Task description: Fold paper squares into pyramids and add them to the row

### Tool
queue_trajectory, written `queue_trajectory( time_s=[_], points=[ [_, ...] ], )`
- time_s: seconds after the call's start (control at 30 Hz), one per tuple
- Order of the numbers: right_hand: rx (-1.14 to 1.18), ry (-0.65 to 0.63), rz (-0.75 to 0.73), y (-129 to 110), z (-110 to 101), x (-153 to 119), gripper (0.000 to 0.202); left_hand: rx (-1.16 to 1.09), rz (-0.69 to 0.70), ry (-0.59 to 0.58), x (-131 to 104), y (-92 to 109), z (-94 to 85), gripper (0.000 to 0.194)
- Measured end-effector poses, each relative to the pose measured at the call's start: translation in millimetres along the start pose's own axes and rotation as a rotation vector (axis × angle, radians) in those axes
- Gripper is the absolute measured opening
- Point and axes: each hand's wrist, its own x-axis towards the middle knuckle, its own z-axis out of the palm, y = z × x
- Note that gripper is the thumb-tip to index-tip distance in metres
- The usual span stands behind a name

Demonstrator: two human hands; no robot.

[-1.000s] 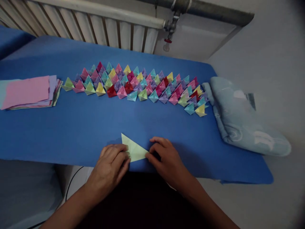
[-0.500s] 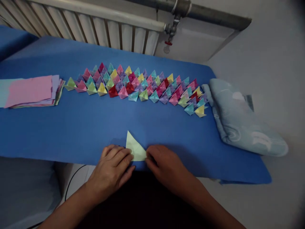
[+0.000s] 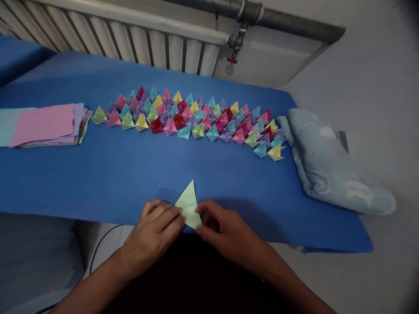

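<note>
A pale green folded paper (image 3: 190, 205) with a pointed tip stands out between my hands at the front edge of the blue surface. My left hand (image 3: 160, 229) is closed on its left side, fingertips over the paper and the thumb hidden. At the right edge, the thumb and forefinger of my right hand (image 3: 225, 224) pinch the paper, one above the other. Beyond them, several rows of small folded paper boats (image 3: 198, 131) in many colours stand close together.
A stack of coloured paper sheets (image 3: 46, 124) lies at the left on the blue surface (image 3: 114, 174). A folded grey-blue blanket (image 3: 330, 161) rests at the right end, against the wall. Behind are a white radiator (image 3: 140, 41) and a pipe with a red-handled valve (image 3: 232, 60).
The green paper has turned, its tip swinging from the left to the right. My right thumb and forefinger have parted slightly along its right edge. My left hand has hardly moved.
</note>
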Motion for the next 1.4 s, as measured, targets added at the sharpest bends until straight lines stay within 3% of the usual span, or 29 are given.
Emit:
queue_trajectory(
  time_s=[0.13, 0.3, 0.37, 0.5, 0.67, 0.8, 1.0, 1.1, 1.2, 1.3, 1.4],
  points=[
    [0.050, -0.011, 0.005, 1, -5, 0, 0.023, 0.011, -0.001, 0.002, -2, -2, 0.6, 0.018],
    [-0.055, 0.209, -0.048, 10, -10, 5, 0.013, -0.028, -0.058, 0.065, -4, -3, -0.9, 0.020],
    [-0.044, 0.201, -0.066, 11, -8, 8, 0.014, -0.076, -0.089, 0.095, -5, -4, -1.3, 0.018],
    [-0.003, 0.156, -0.102, 4, -2, 16, 0.011, -0.236, -0.270, 0.165, -6, -8, -3.9, 0.013],
    [-0.017, 0.359, -0.315, -3, -3, 26, 0.011, -0.549, -0.561, 0.253, -3, -14, -11.5, 0.006],
    [-0.031, 0.459, -0.534, -9, -9, 32, 0.012, -0.823, -0.743, 0.240, -9, -20, -12.8, 0.008],
    [-0.091, 0.346, -0.646, -16, -13, 34, 0.021, -0.965, -0.822, 0.226, -17, -26, -10.0, 0.011],
    [-0.060, 0.349, -0.586, -16, -14, 33, 0.016, -0.964, -0.825, 0.240, -17, -26, -9.9, 0.011],
    [0.117, 0.401, -0.318, -14, -13, 32, 0.027, -0.958, -0.852, 0.305, -17, -25, -8.7, 0.009],
    [0.433, 0.253, -0.087, -12, -7, 33, 0.053, -0.939, -0.829, 0.384, -16, -24, -5.6, 0.006],
    [0.662, 0.122, -0.068, -13, 0, 36, 0.063, -0.764, -0.726, 0.424, -13, -24, -3.9, 0.007]
  ],
)
